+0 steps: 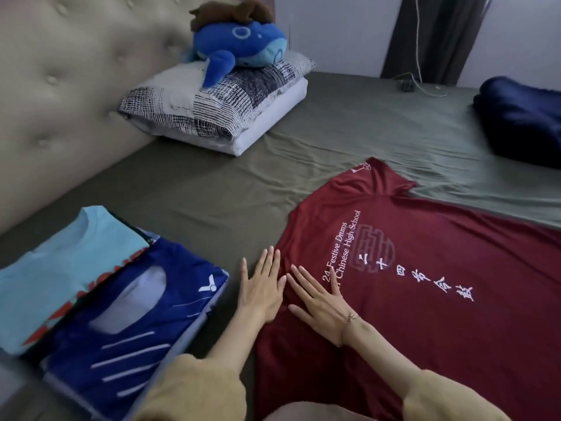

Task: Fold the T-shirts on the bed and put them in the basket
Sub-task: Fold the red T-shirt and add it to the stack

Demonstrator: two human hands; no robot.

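A dark red T-shirt (425,299) with white lettering lies spread flat on the bed, its collar pointing left. My left hand (261,287) lies flat with straight fingers at the shirt's collar edge. My right hand (318,302) presses flat on the red cloth just beside it. At the lower left a folded blue T-shirt (121,323) and a folded light blue T-shirt (54,268) lie in a shallow grey basket (188,332).
The bed has an olive green sheet (334,132). Two stacked pillows (218,98) with a blue whale plush (243,47) sit by the padded headboard (60,86). A dark blue bundle (525,120) lies at the far right, a cable (425,83) at the back.
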